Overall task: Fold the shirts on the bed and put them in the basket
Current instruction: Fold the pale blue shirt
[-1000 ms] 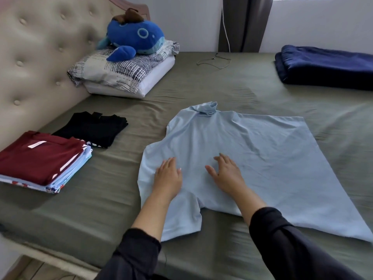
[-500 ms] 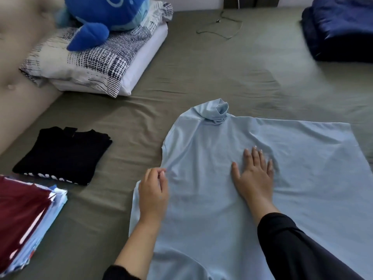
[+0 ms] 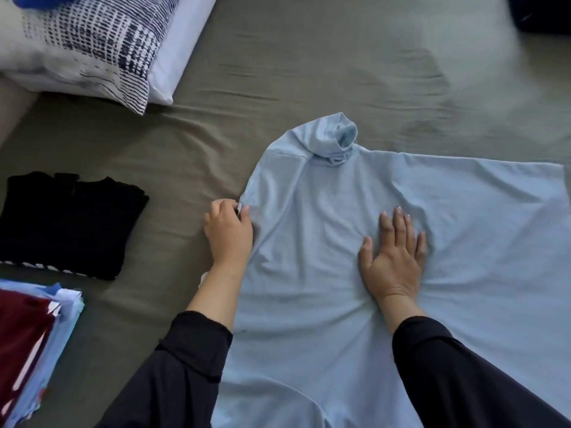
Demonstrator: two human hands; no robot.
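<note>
Far left, bottom: a stack of folded shirts at the bed edge, maroon on top, light blue and white layers under it, partly cut off by the frame. Just above it, apart, a folded black shirt lies flat, a striped hem showing at its lower edge. Top left: patterned pillow on a white one, a scrap of something blue at the very top edge.

All on the bed, olive-green sheet, wrinkled.

Left hand, black sleeve pushed up the forearm, sits at the left edge of the blue shirt, near the shoulder seam. Fingers curled, pinching the fabric edge between thumb and fingertips.

The blue shirt is spread open on the bed, centre to right, high collar pointing away from the person, collar standing up and rumpled. Body of the shirt runs off the bottom and right of the frame. Creases fan out around both hands.

Right hand lies palm down on the middle of the shirt, fingers straight and slightly spread, pressing the cloth flat, gripping nothing. Black sleeve covers the right forearm.

Top right corner: a dark folded item, blurred, mostly out of frame.
</note>
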